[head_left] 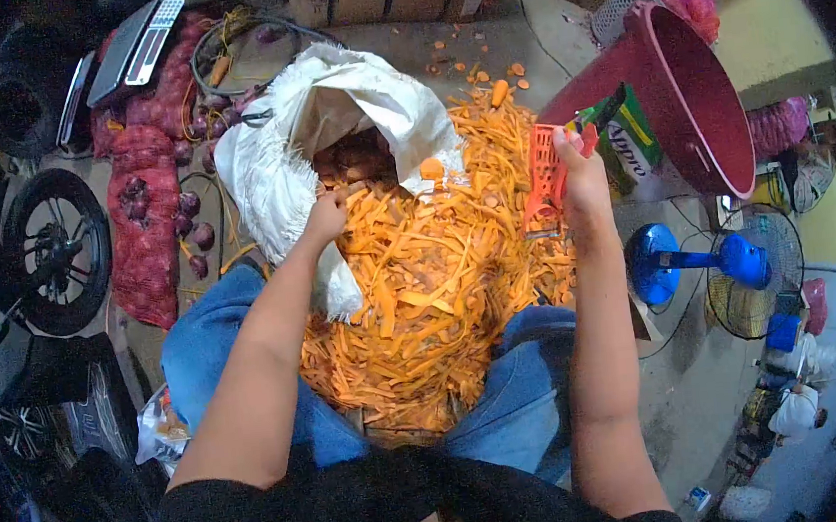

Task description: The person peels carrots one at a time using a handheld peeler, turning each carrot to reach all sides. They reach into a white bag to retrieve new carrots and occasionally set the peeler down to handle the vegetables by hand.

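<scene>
Hands apart over a heap of peels: left at the sack, right gripping a peeler.

Right hand (582, 175) is closed around an orange peeler (544, 178), held up over the right edge of the peels (430, 290), just beside the red bucket (696, 87). Left hand (327, 215) sits at the mouth of the white sack (276, 169), fingers curled, touching its rim; whether it grips anything I cannot tell. Carrots (360, 162) show inside the sack, just beyond that hand. The peels lie between the person's knees, under both forearms. Red net bags of onions (141, 225) lie left of the sack; a blue fan (696, 261) stands to the right.
</scene>
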Demonstrator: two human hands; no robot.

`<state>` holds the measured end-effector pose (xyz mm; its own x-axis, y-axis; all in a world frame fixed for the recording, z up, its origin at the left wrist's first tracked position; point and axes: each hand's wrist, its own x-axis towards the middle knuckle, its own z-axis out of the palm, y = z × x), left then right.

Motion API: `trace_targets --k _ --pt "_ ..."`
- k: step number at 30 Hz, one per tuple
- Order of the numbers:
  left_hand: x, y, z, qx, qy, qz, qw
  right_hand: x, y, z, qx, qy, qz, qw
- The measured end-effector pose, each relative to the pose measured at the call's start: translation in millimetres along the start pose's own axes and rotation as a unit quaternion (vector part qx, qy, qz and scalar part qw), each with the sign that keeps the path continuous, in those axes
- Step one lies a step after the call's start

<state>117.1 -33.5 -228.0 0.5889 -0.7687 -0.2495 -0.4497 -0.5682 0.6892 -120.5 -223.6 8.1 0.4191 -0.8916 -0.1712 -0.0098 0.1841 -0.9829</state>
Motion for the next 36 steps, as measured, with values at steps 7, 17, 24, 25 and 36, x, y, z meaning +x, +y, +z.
trace_targets --k 7,17,24,25,36 --pt "33 -35 35 0.091 0.052 0.081 0.991 15 10 13 -0.092 0.013 -0.010 0.996" --pt "44 -81 -12 0.154 0.017 -0.026 0.988 40 29 6 -0.101 -0.013 0.019 0.995" --pt "74 -107 -43 -0.046 0.277 -0.166 0.945 40 21 8 -0.151 0.009 0.028 0.988" --pt "84 -116 -45 0.000 0.302 -0.198 0.933 41 21 7 -0.152 0.004 0.028 0.988" --pt "66 -71 -43 0.154 0.227 -0.086 0.958 41 26 10 -0.192 0.014 0.013 0.981"
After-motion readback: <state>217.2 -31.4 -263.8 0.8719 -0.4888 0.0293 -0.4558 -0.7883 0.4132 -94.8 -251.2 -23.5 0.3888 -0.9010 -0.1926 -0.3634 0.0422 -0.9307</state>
